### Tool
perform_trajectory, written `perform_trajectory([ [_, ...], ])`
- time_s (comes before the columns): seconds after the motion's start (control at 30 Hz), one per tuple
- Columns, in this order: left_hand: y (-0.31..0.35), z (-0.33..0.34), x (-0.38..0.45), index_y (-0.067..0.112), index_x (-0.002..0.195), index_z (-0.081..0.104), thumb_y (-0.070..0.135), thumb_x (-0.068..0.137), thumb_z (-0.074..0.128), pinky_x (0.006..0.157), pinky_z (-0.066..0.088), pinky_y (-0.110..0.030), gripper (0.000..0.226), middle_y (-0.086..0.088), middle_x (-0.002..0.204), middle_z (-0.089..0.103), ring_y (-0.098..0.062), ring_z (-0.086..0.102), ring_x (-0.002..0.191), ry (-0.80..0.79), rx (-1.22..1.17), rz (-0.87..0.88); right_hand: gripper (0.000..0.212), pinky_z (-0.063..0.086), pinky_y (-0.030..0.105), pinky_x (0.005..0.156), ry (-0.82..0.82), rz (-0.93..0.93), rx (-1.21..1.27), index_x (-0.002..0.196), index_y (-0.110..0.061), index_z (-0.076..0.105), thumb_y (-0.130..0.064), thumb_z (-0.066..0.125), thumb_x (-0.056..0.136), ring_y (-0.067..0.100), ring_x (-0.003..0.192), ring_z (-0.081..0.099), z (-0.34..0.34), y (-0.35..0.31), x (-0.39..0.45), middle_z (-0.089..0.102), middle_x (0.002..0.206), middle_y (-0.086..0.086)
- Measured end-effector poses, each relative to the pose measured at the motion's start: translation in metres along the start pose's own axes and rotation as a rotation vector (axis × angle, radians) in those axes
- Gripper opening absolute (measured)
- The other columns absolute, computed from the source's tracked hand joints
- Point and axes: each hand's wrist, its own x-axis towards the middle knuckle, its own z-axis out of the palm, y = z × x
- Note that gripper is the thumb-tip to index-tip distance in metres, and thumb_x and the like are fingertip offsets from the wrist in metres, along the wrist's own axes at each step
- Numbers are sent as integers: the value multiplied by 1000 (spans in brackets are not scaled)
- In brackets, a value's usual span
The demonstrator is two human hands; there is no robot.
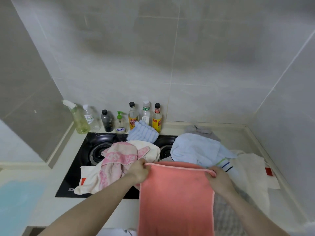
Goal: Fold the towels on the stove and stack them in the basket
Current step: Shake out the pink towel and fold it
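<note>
A coral-pink towel hangs stretched in front of me over the black stove. My left hand pinches its top left corner and my right hand pinches its top right corner. On the stove lie a pink patterned towel over a cream towel, a folded blue ribbed towel at the back, and a light blue towel on the right. A white towel with a red tag lies further right. No basket shows in this view.
Several bottles stand along the tiled back wall, with a spray bottle at the left. A grey cloth sits behind the light blue towel. Walls close in the counter on the left, back and right.
</note>
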Motion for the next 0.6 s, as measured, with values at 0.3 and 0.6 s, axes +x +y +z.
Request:
perform_trajectory([
  [0.3,4,22,34,16,109,57,19,99,46,84,50,-32,15,-5,104,65,-23,62,97,21,-64,-132,16,38,30,64,-30,5,-94,79,-30,62,-27,63,95,21,73,57,17,1,49,63,73,-5],
  [0.6,3,24,60,11,126,51,14,95,44,86,47,-31,32,-8,120,63,-22,58,101,-61,13,-203,17,40,27,61,-80,77,-17,81,-22,65,-16,59,96,15,71,60,48,7,87,65,75,-7],
])
